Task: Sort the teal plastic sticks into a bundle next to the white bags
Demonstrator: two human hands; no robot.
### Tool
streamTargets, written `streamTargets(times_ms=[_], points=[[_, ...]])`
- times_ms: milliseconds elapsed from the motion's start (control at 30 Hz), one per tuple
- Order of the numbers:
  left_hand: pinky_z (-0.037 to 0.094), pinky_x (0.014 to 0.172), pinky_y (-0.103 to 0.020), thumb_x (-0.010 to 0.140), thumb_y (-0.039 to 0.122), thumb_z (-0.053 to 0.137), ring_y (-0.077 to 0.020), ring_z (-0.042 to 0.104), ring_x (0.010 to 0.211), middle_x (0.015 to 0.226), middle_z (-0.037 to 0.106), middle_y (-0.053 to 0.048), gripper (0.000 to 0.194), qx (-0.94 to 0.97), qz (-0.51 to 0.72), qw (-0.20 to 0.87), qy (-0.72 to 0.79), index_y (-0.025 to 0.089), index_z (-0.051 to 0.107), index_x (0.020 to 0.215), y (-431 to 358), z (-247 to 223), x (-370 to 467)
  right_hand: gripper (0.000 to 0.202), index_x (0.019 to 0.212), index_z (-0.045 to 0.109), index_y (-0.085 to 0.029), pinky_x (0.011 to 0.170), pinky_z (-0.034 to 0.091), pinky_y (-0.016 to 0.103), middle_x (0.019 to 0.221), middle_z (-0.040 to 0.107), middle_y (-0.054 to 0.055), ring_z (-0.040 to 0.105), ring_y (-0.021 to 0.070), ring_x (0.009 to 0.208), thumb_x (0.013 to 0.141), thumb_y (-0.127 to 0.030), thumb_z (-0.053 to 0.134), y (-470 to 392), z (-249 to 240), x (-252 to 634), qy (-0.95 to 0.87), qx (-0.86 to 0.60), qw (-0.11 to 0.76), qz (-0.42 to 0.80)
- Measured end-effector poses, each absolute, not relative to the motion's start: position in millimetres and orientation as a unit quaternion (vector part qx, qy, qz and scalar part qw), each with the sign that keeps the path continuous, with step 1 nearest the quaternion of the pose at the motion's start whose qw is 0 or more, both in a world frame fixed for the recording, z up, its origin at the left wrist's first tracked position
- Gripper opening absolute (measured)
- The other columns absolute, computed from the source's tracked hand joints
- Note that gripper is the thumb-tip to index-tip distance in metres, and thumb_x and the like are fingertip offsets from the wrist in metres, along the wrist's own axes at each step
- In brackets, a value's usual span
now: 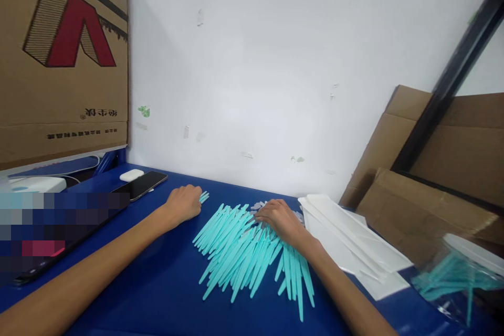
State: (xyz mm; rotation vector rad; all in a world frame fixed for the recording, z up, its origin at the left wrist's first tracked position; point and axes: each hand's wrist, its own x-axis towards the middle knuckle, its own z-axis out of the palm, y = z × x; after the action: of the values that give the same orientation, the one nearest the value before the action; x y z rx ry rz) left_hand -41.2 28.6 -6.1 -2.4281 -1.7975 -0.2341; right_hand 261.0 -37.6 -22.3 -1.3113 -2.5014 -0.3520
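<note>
My left hand (185, 203) is closed around a few slim turquoise plastic sticks (203, 197), whose tips poke out past the fingers. To its right, a fanned pile of the same turquoise sticks (236, 252) lies on the blue table, tapered ends toward me. My right hand (281, 218) is over the far right part of this pile, fingers bent and pressed together at the sticks' far ends. Whatever is between those fingertips is hidden. Small grey pieces (258, 205) lie just behind the right hand.
White flat sheets or bags (346, 236) lie right of the pile. A clear tub (460, 278) holds more turquoise sticks. At left are a phone (147, 184), a white case (132, 175) and a partly blurred dark device (74, 241). Cardboard boxes (66, 94) flank the blue table (149, 283).
</note>
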Motion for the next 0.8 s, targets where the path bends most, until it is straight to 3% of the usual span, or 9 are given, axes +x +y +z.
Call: streamTargets(times_ms=[167, 333, 500, 800], points=[[0.048, 0.076, -0.039, 0.088, 0.03, 0.045, -0.032, 0.064, 0.097, 0.105, 0.067, -0.017, 0.027, -0.814, -0.111, 0.07, -0.566, 0.015, 0.063, 0.103, 22, -2, -33, 0.018, 0.096, 0.072, -0.027, 0.084, 0.033, 0.033, 0.095, 0.073, 0.0, 0.058, 0.0174, 0.092, 0.097, -0.027, 0.054, -37, -17, 255, -0.871, -0.456, 0.091, -0.159], [0.044, 0.068, -0.032, 0.09, 0.04, 0.047, -0.0245, 0.064, 0.088, 0.099, 0.068, -0.007, 0.024, -0.856, -0.14, 0.018, -0.497, 0.023, 0.063, 0.092, 16, -5, -23, 0.01, 0.092, 0.07, -0.021, 0.087, 0.033, 0.035, 0.089, 0.07, 0.003, 0.056, 0.0195, 0.094, 0.092, -0.017, 0.061, -37, -17, 255, -0.868, -0.432, 0.044, -0.241], [0.042, 0.065, -0.031, 0.084, 0.04, 0.054, -0.0252, 0.064, 0.087, 0.097, 0.069, -0.007, 0.021, -0.856, -0.13, -0.022, -0.499, 0.023, 0.063, 0.093, 17, -16, -21, 0.01, 0.093, 0.069, -0.021, 0.087, 0.035, 0.034, 0.089, 0.069, 0.004, 0.056, 0.0206, 0.095, 0.092, -0.015, 0.061, -39, -16, 253, -0.865, -0.431, 0.034, -0.255], [0.043, 0.065, -0.033, 0.083, 0.03, 0.05, -0.0284, 0.065, 0.087, 0.092, 0.069, -0.01, 0.017, -0.839, -0.114, -0.022, -0.532, 0.021, 0.064, 0.087, 18, -18, -19, 0.007, 0.093, 0.07, -0.022, 0.082, 0.036, 0.033, 0.091, 0.07, 0.002, 0.058, 0.0194, 0.095, 0.091, -0.025, 0.064, -40, -12, 248, -0.867, -0.448, 0.037, -0.214]])
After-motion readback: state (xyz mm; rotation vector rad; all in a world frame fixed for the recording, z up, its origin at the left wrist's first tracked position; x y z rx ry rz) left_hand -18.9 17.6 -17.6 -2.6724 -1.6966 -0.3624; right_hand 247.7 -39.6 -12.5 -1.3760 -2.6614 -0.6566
